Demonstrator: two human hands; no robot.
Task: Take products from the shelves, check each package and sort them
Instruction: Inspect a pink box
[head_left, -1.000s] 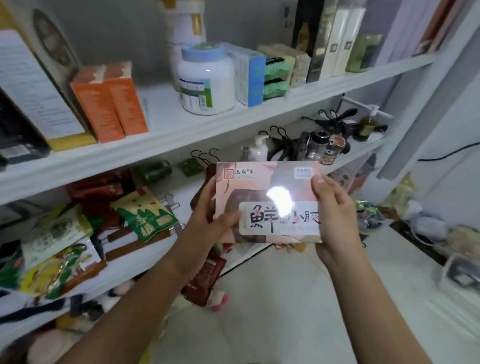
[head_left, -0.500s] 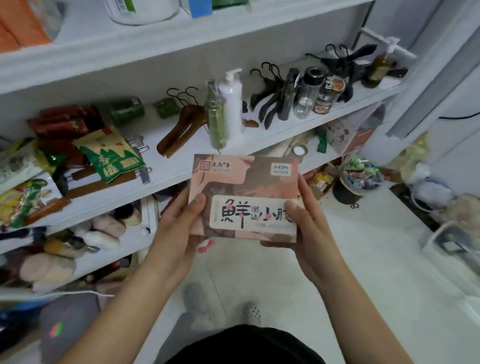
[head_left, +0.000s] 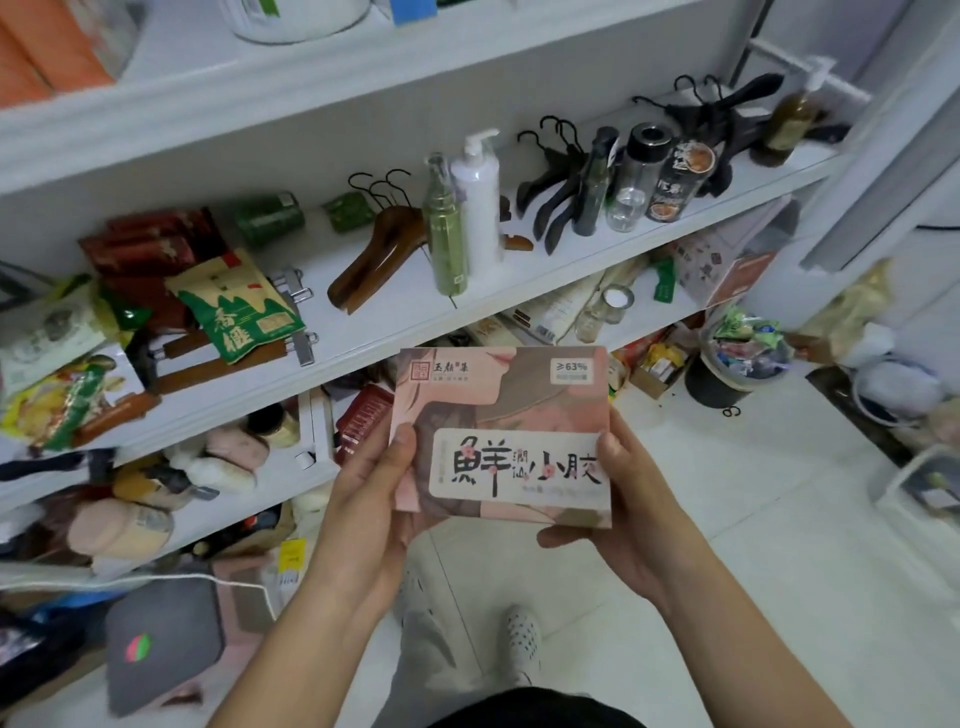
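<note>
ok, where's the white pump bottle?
Head view, middle shelf, upper centre: the white pump bottle stands upright beside the green bottle, right of the wooden hangers.

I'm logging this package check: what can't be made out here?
Head view:
- Back of the pink box: faces away from the camera.
- Its small print: blurred, too small.
- Fingers of the left hand and right hand: hidden behind the box.
- White tub on the top shelf: cut off by the top edge.
</note>
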